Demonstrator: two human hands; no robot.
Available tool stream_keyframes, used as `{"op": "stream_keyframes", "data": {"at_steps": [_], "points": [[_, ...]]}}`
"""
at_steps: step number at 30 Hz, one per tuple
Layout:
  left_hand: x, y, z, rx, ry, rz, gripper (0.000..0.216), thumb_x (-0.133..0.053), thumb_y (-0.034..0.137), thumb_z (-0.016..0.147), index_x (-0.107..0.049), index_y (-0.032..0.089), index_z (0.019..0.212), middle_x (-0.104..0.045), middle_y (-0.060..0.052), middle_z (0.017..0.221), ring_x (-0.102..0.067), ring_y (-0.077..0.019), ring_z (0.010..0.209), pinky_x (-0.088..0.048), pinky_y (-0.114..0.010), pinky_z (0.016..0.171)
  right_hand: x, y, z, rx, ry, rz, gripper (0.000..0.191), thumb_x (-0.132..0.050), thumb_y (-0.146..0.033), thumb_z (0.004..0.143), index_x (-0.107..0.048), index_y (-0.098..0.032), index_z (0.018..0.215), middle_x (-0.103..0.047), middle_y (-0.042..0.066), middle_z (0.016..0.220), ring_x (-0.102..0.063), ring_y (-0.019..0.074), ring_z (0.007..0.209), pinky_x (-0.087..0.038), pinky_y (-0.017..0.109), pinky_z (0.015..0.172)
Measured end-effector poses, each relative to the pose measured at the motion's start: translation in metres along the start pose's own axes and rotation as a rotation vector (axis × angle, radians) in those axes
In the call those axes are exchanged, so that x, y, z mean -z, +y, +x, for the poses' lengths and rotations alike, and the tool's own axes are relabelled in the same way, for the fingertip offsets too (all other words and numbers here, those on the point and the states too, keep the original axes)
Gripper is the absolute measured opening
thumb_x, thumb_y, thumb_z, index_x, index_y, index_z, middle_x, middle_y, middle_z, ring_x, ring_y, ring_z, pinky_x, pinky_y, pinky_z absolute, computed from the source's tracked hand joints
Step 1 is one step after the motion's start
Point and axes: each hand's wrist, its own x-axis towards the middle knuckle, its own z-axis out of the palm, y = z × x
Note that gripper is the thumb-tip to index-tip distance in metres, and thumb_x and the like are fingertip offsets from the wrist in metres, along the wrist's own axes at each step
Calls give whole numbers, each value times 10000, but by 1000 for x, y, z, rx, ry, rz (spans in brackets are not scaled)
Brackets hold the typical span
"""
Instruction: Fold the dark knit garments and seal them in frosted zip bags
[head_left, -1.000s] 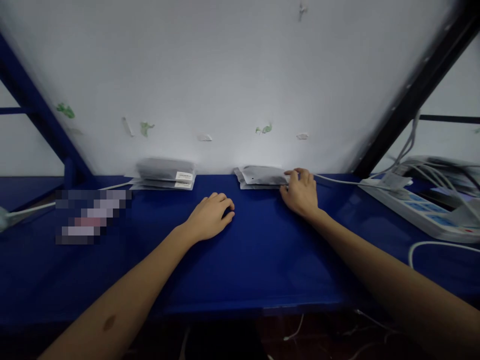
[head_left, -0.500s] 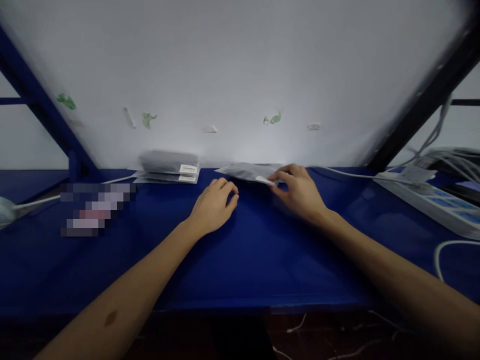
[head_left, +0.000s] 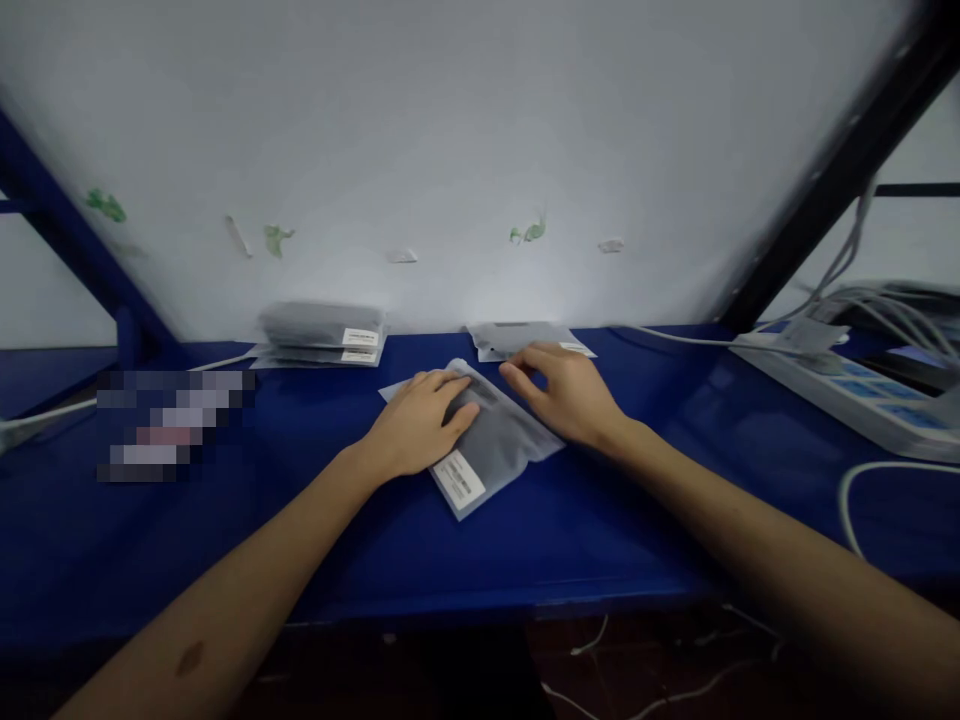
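A translucent grey plastic bag (head_left: 504,440) with a white barcode label lies askew on the blue table (head_left: 555,540). My left hand (head_left: 420,420) rests flat on its left part, fingers stretched out and thumb apart. Just beyond the bag's right side hovers my right hand (head_left: 562,390), its fingers curved and a gap showing between thumb and forefinger, holding nothing. Behind it, against the wall, lies another grey bag (head_left: 517,340), its label partly hidden by the fingers. What is inside the bags cannot be made out.
Several labelled grey bags (head_left: 315,335) are stacked by the wall at left. A blurred-out flat object (head_left: 176,425) lies on the left. At right are a power strip (head_left: 855,395) and white cables (head_left: 847,490). The white wall (head_left: 450,150) rises behind the table.
My right hand has brought one bag from the wall toward me and let go of it. My left hand now lies on that bag. The view has shifted slightly.
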Motion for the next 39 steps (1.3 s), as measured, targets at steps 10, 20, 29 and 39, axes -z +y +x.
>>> {"op": "stream_keyframes", "data": {"at_steps": [10, 20, 29, 39], "points": [[6, 35, -10, -198, -144, -95, 569, -360, 555, 1008, -403, 244, 1483, -416, -71, 1552, -339, -264, 1445, -213, -479, 1222, -16, 27, 10, -366, -230, 7, 319, -507, -404, 933, -699, -180, 813, -741, 77, 812, -638, 188, 707, -396, 290, 623], [0, 42, -7, -65, -185, -7, 698, -312, 625, 985, -356, 182, 1523, -373, -152, 1569, -355, -372, 1423, -315, -553, 1144, -10, 18, 9, -421, -289, -21, 282, -558, -408, 878, -685, -195, 744, -735, 93, 783, -665, 229, 744, -416, 316, 626], [-3, 22, -4, -9, -126, 61, 578, -304, 574, 1000, -447, 242, 1451, -470, -135, 1507, -416, -346, 1380, -308, -567, 1138, 3, -2, 5, -417, -388, 25, 263, -571, -389, 862, -654, -217, 682, -722, 79, 745, -656, 225, 705, -434, 336, 634], [5, -26, -1, 127, -38, 146, 583, -321, 590, 979, -525, 243, 1401, -588, -136, 1382, -536, -355, 1213, -453, -532, 982, 23, -17, 4, -383, -576, 204, 237, -586, -367, 807, -672, -213, 649, -671, 10, 644, -573, 143, 568, -400, 291, 555]]}}
